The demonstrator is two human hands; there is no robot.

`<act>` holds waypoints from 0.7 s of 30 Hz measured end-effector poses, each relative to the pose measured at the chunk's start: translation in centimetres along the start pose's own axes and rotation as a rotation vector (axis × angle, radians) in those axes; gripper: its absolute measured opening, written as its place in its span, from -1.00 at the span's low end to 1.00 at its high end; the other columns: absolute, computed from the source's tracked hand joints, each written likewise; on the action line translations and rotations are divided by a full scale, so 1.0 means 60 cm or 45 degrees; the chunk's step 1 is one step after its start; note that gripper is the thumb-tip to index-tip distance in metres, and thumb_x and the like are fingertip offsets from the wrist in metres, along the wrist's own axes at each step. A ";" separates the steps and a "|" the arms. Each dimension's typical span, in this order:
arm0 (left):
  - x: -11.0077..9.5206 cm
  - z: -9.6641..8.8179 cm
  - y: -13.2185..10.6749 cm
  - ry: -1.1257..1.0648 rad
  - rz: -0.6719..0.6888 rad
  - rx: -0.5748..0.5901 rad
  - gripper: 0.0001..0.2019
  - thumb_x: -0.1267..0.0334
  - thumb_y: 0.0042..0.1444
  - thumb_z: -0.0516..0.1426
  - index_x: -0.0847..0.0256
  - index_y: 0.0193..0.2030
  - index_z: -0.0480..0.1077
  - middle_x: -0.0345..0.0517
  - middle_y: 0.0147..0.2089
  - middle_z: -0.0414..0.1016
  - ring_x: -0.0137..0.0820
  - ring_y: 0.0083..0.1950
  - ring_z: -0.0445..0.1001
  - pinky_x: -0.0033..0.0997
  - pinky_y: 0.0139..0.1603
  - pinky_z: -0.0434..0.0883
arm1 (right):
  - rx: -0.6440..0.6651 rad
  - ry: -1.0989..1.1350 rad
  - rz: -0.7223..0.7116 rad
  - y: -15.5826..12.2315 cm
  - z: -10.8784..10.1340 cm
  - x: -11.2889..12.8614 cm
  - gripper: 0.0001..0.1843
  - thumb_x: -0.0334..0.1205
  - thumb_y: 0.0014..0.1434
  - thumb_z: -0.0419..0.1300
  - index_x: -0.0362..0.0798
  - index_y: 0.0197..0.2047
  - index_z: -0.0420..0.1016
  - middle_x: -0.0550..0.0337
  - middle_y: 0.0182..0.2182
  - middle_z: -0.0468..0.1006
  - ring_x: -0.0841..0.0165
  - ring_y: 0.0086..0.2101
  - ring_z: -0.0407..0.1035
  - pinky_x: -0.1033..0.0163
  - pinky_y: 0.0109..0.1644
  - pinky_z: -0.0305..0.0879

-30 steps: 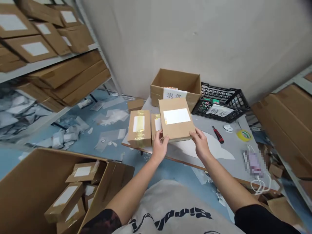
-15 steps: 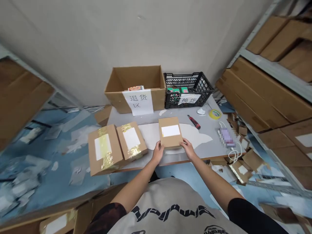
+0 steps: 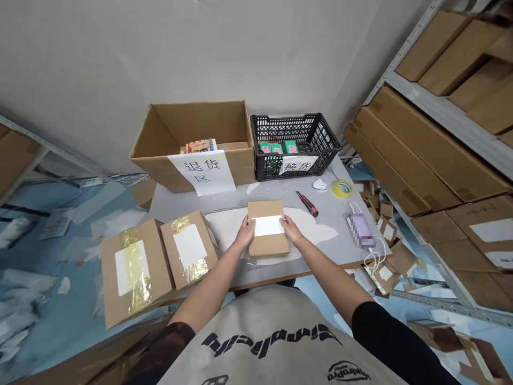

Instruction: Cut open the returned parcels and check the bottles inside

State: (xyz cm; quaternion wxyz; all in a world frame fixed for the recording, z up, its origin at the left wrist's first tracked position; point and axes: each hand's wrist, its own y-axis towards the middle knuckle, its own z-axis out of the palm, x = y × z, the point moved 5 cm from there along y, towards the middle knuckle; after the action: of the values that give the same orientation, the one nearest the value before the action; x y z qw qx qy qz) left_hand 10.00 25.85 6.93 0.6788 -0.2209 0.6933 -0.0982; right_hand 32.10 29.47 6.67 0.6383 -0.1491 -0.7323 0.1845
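- Here, kraft mailer box lying flat on white paper, near the front edge of the grey table.
- Left hand at its 9 o'clock side, right hand at its 3 o'clock side; both closed on the box, fingers over the top, just beside the white label.
- Relative to the box: two taped parcels at 9 o'clock, open cardboard carton at 11, black plastic crate at 1, red utility knife and yellow tape roll at 2.

Small kraft cardboard box lying flat on the worktop, white label uppermost. Left hand and right hand rest on its top, one at each end of the label, touching it.
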 end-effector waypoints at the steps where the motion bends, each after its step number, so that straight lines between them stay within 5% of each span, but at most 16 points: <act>1: -0.002 0.005 0.002 -0.008 -0.006 -0.015 -0.35 -0.08 0.19 0.10 0.14 0.34 0.14 0.10 0.23 0.40 -0.18 0.15 0.44 -0.26 0.15 0.32 | 0.060 0.015 0.019 0.008 0.004 0.002 -0.47 0.06 0.08 0.20 0.06 0.09 0.37 0.10 -0.05 0.55 0.23 -0.08 0.44 0.12 0.00 0.34; 7: -0.002 0.021 -0.002 -0.069 -0.045 -0.088 -0.41 -0.04 0.18 0.11 0.14 0.30 0.19 0.06 0.18 0.44 -0.24 0.04 0.50 -0.31 0.05 0.38 | 0.309 0.126 0.185 0.030 -0.007 0.009 -0.40 -0.05 0.03 0.25 0.08 0.15 0.27 0.12 -0.12 0.57 0.23 -0.24 0.50 0.13 -0.27 0.42; 15: 0.007 0.032 -0.017 -0.191 -0.129 -0.155 -0.35 -0.05 0.19 0.11 0.09 0.38 0.10 0.05 0.28 0.35 -0.20 0.18 0.42 -0.24 0.16 0.34 | 0.384 0.141 0.190 0.035 -0.027 0.024 -0.34 -0.02 -0.04 0.31 0.12 0.14 0.30 0.13 -0.06 0.54 0.22 -0.16 0.48 0.10 -0.21 0.42; 21: -0.008 0.029 -0.045 -0.141 0.034 -0.152 -0.48 -0.13 0.28 -0.07 0.07 0.23 0.35 -0.05 0.27 0.37 -0.16 0.30 0.29 -0.14 0.28 0.23 | 0.297 0.207 0.049 0.022 -0.027 0.011 -0.41 0.09 0.04 0.21 0.08 0.12 0.35 0.13 -0.06 0.58 0.20 -0.12 0.48 0.13 -0.12 0.40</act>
State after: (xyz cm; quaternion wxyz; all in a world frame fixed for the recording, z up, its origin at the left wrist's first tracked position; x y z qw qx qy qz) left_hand 12.16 23.95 8.45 0.7029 -0.2570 0.6623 -0.0352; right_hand 33.56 31.09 6.84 0.7048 -0.1025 -0.6488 0.2680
